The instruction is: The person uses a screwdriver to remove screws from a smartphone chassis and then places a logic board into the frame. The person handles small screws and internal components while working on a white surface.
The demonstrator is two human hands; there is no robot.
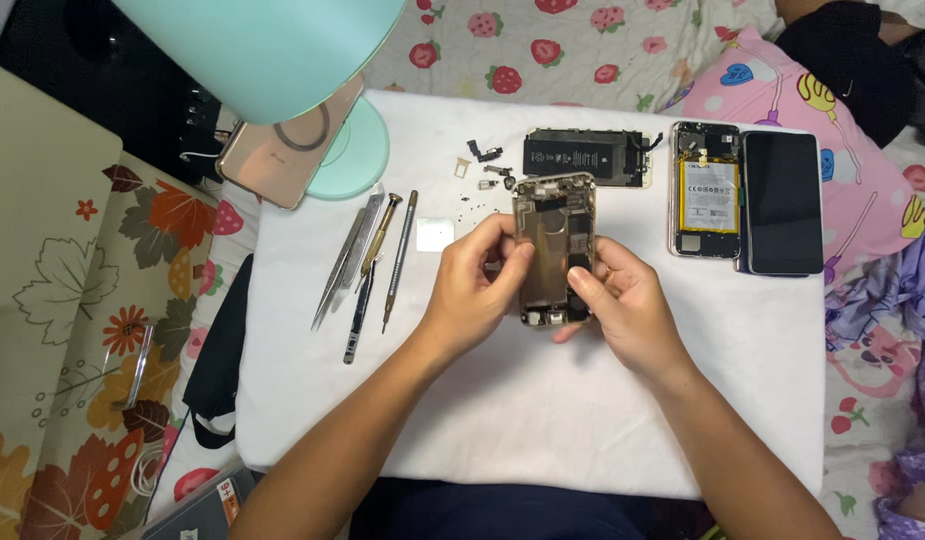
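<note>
**A:** Holding what, and how?

**B:** Gripping a gold-coloured metal phone housing, stripped and open-faced [553, 248], above the middle of the white cloth-covered work surface [542, 420]. Left hand [474, 295] clamping the housing's left edge, thumb pressing across the inner face. Right hand [624, 300] cupping the lower right corner, thumb closing on the lower inside. Both hands shut on the same frame, neither one free.

**A:** Lying nearby?

**B:** Resting just beyond the housing: a black rectangular battery on its plate [585, 157], plus a scatter of tiny dark screws and small brackets [487, 170]. Sitting to the right, well apart: a second opened phone body with a yellow-labelled battery [707, 190], touching a dark glass screen panel [781, 202]. Lying to the left: steel tweezers [344, 262] beside two slim screwdrivers [384, 262], and a small white square pad [435, 235].

**A:** Handling it well, judging from this?

**B:** Probably by keeping the frame supported at two edges rather than pinching the centre, since thin metal of this kind is likely bending easily. Keeping thumbs off the small fitted parts inside. Staying low over the cloth, so that any loose screw is dropping softly and staying findable. Keeping clear of the scattered screws when shifting the wrists.
</note>
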